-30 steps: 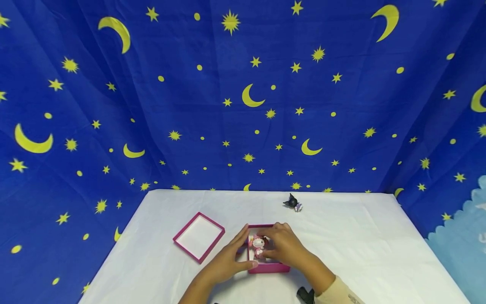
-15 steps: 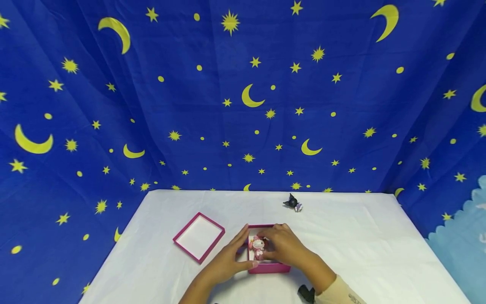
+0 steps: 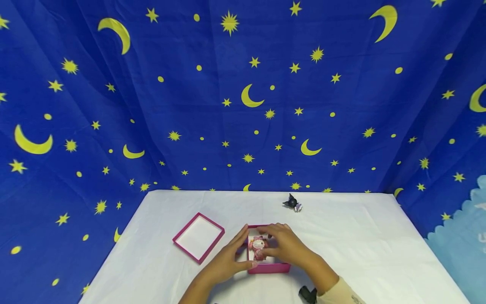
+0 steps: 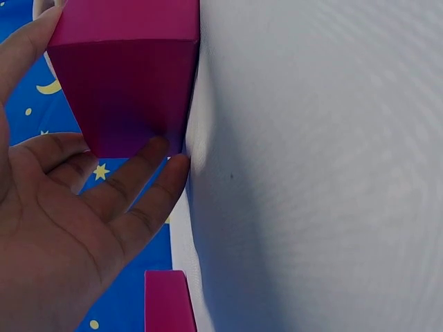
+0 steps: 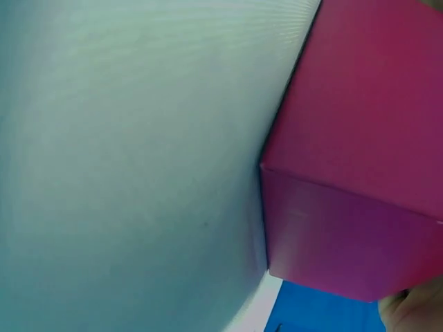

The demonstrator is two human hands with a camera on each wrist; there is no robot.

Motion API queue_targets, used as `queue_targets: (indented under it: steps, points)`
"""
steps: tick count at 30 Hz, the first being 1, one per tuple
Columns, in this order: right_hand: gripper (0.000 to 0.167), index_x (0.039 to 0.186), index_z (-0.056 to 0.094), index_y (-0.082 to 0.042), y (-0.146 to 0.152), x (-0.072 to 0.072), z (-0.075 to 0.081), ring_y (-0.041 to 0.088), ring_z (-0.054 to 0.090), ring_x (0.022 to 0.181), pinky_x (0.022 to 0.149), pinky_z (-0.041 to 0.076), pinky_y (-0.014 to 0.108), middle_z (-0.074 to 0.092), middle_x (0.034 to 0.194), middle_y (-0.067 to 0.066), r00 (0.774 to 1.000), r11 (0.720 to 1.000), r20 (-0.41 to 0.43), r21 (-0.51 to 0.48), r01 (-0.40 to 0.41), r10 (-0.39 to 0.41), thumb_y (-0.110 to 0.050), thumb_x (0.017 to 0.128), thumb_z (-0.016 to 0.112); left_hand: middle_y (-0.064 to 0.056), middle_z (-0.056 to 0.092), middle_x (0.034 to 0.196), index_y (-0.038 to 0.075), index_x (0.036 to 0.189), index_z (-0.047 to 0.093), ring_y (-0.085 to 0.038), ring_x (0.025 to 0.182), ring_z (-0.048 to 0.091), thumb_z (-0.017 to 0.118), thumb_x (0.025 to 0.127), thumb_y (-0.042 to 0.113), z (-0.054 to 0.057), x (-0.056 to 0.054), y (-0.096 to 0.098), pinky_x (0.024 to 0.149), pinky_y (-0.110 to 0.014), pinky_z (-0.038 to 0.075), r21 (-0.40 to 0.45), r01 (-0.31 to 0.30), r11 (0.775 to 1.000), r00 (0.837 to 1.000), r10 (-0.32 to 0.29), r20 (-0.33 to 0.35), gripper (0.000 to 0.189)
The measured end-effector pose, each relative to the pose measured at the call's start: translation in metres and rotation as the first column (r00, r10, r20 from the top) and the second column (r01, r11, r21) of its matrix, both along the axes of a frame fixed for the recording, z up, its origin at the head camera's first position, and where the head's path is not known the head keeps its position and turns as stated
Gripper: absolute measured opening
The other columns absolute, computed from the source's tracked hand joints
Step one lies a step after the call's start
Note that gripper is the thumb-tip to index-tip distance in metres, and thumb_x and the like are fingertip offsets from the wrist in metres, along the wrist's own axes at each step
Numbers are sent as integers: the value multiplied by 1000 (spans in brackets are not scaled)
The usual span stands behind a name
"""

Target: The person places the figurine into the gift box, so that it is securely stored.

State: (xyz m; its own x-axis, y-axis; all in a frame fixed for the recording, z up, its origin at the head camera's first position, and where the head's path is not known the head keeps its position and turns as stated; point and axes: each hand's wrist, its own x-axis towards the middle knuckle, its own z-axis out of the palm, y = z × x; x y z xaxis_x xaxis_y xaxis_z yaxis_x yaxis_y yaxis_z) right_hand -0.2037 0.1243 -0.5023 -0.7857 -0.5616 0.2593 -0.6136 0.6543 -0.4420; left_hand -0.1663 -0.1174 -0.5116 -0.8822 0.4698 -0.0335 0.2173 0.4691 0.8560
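Note:
In the head view, my left hand (image 3: 229,258) holds the left side of an open magenta box (image 3: 270,268), thumb at the near corner and fingers along the side. The left wrist view shows its fingers spread against the box wall (image 4: 128,97). A small pink-hooded, white-faced figurine (image 3: 259,243) lies inside, face up. My right hand (image 3: 285,245) reaches over the box from the right, its thumb on the figurine's lower body and its fingers bent near the head. Some dark bit shows under that hand; its kind is unclear. The right wrist view shows mostly the box's outer walls (image 5: 353,228).
The magenta-rimmed lid (image 3: 199,237) lies inside up, left of the box. A black-eared figurine (image 3: 292,203) lies near the back edge of the white-covered table (image 3: 360,240). A black object (image 3: 307,294) is by the right sleeve. A blue star-patterned curtain (image 3: 212,105) hangs behind.
The figurine has shifted slightly down and tilted within the box, and the right thumb now lies over its lower body. The left hand, box and lid have stayed put.

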Motion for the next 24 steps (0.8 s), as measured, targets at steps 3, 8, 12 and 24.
queue_targets:
  steps: [3,8,12,24]
  points:
    - [61,134,64,-14,2,0,0,14,64,103,98,49,44,72,119,-4,1000,999,30,-49,1,0,-41,83,81,2,8,172,26,163,19,-35,155,25,74,89,47,0,0,0,117,-53,40,4,3,1000,1000,-3,-1,95]
    - [58,137,62,-14,6,-1,1,14,63,102,94,55,44,71,116,0,995,986,95,-167,11,5,-39,87,77,3,8,172,23,163,20,-34,155,23,75,89,45,1,0,0,118,-53,38,4,4,1000,1000,-4,1,95]
    - [60,139,60,-11,9,-3,1,15,63,98,90,58,41,70,112,4,993,974,114,-227,10,16,-38,88,76,3,9,172,23,163,21,-33,155,26,75,89,44,1,0,0,116,-52,41,11,0,1000,1000,0,9,94]
    - [58,139,60,-18,18,-6,6,14,64,98,84,56,26,70,117,-3,987,941,157,-331,72,-21,-37,87,78,3,8,172,27,162,20,-33,154,28,76,88,46,-2,-1,0,116,-51,42,9,1,1000,1000,-1,-3,95]
